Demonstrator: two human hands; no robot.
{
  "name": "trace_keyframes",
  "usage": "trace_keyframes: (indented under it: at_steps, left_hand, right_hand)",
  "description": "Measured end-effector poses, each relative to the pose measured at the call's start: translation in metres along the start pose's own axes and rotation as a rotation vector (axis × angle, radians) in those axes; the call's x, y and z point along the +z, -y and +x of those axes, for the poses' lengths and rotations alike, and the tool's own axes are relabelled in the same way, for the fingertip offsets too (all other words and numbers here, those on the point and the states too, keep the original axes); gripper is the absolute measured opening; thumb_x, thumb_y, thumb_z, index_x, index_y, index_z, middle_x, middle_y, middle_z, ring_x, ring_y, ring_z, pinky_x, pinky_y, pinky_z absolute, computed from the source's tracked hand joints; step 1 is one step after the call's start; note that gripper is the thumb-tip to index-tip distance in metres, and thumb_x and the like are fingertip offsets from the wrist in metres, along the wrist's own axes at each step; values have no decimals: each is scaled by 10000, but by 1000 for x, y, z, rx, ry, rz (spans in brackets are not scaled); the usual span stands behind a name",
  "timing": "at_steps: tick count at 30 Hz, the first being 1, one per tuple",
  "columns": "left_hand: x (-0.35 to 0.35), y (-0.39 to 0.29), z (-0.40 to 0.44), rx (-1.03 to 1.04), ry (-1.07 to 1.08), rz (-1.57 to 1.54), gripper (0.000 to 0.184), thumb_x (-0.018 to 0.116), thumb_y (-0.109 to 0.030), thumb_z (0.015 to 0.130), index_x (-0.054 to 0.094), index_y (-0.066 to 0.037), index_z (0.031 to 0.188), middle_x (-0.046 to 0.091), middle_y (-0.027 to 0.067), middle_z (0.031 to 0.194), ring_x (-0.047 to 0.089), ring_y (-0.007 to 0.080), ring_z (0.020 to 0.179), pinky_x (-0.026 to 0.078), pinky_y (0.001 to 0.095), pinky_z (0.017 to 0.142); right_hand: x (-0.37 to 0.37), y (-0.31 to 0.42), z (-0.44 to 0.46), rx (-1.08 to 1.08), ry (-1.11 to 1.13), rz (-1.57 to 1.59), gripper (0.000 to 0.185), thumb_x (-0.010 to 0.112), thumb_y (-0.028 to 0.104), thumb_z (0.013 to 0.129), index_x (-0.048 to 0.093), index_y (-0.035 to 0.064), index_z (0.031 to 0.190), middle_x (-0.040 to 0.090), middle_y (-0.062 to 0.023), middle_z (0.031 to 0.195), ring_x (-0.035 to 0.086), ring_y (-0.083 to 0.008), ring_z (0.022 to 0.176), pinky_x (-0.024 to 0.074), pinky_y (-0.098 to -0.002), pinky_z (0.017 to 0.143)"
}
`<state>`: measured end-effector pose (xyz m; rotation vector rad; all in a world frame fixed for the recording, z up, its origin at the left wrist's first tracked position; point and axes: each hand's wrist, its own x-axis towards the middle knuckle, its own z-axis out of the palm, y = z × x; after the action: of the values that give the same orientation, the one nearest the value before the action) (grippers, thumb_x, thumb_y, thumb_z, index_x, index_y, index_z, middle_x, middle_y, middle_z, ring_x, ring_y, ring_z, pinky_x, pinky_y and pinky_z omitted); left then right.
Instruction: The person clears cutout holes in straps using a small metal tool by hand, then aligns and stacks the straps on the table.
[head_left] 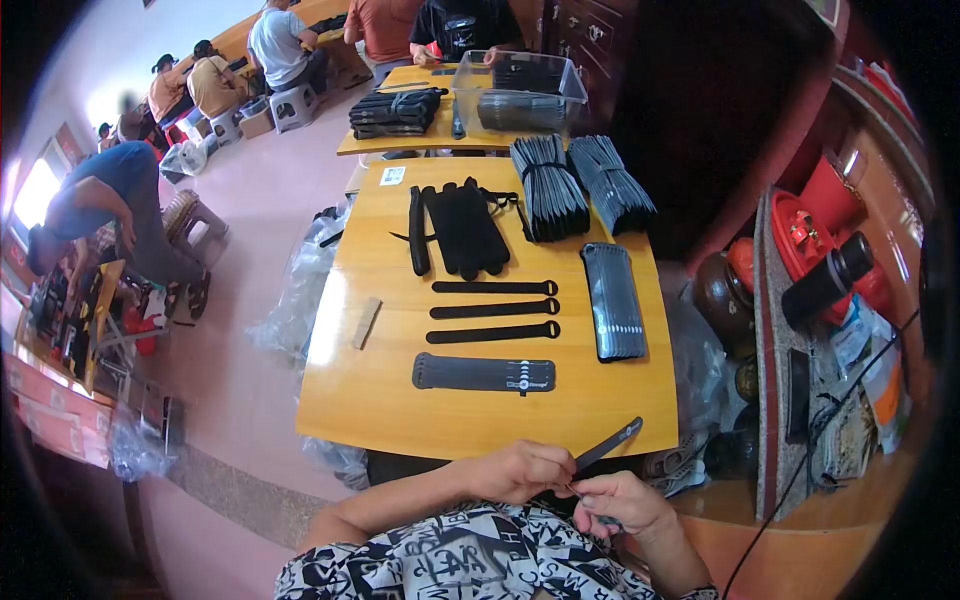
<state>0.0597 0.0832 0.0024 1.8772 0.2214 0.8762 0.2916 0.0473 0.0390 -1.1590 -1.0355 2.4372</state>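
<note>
A dark strap (608, 447) is in the hands at the table's near edge, toward the right corner, its tip over the wood. White print near that tip is too small to read. The left hand (528, 472) is curled, pinching the strap; the right hand (625, 500) has thumb and fingers closed on its lower part.

Forward and left, a grey pack (484, 373) lies flat, printed in white with what reads "Wrap" and "Storage", a round mark between. A white label (392, 176) sits near the table's far left corner, its marks unreadable. Scattered letters pattern the wearer's shirt (470, 555).

Bare wood of the table (370, 415) runs along the left side and between pack and near edge; the right edge is tighter, with a grey bundle (613, 300) beside it.

Beyond the pack lie three black straps (490, 309), a black stack (465, 230) and, left, a small grey strip (367, 323). Two tied bundles (549, 190) stand in the far right corner. Behind, another table (435, 78) carries a clear box (575, 92), with a person (465, 28) beyond. A cord (800, 465) hangs at right.
</note>
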Motion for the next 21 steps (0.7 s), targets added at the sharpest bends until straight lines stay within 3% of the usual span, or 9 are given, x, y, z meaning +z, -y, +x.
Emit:
trace_keyframes:
  at_steps: [3, 6, 7, 10, 13, 16, 20, 21]
  left_hand:
    - [4, 8, -3, -51, 160, 86, 200, 542, 52, 693, 544, 45, 893, 540, 161, 940, 568, 328, 854, 473, 349, 705]
    - [20, 17, -2, -34, 216, 121, 178, 537, 43, 698, 544, 34, 876, 535, 150, 914, 562, 323, 831, 467, 344, 680]
    - [20, 15, -1, -62, 209, 149, 179, 561, 45, 710, 553, 27, 888, 539, 146, 930, 566, 314, 845, 469, 345, 693]
    - [22, 8, 4, -48, -77, 66, 101, 582, 40, 748, 545, 42, 842, 535, 139, 855, 564, 309, 802, 459, 346, 660]
    - [20, 12, 1, -94, -208, 131, 157, 607, 35, 765, 567, 20, 916, 568, 146, 913, 579, 302, 859, 473, 348, 721]
    - [15, 4, 4, -116, -290, 87, 137, 604, 17, 786, 572, 21, 919, 576, 148, 886, 579, 301, 849, 472, 334, 713]
    - [7, -4, -3, -263, -462, 87, 261, 614, 17, 790, 508, 0, 1028, 535, 139, 1011, 579, 217, 855, 482, 303, 734]
    - [12, 2, -7, -181, -552, -106, 306, 611, 33, 787, 462, -11, 1050, 501, 150, 1054, 571, 205, 865, 485, 305, 744]
  right_hand:
    - [8, -6, 3, 35, -199, -430, 212, 487, 101, 873, 586, -49, 985, 603, -103, 652, 577, -175, 522, 453, -288, 472]
    - [20, -20, 8, -394, -357, -1351, 136, 515, 91, 823, 570, -27, 863, 601, -187, 681, 605, -331, 596, 479, -407, 540]
    - [26, -17, 9, -301, -430, -1284, 82, 540, 76, 774, 518, -3, 764, 580, -232, 713, 585, -409, 703, 465, -480, 625]
    - [34, -1, 2, -408, -523, -1169, 92, 541, 57, 774, 553, -7, 839, 594, -223, 734, 599, -391, 708, 477, -456, 636]
    - [36, 6, 1, -425, -635, -1005, 198, 542, 38, 770, 567, -22, 957, 600, -229, 758, 600, -392, 715, 486, -432, 649]
    - [35, 3, 13, -581, -582, -960, 284, 539, 21, 770, 559, -33, 1048, 603, -231, 766, 598, -395, 723, 490, -410, 655]
    - [42, 14, 25, -610, -525, -837, 313, 512, -5, 790, 560, -38, 1098, 604, -193, 737, 627, -283, 683, 486, -336, 621]
    - [45, 16, 27, -566, -476, -730, 331, 504, -6, 804, 549, -29, 1131, 602, -158, 716, 611, -224, 652, 476, -302, 605]
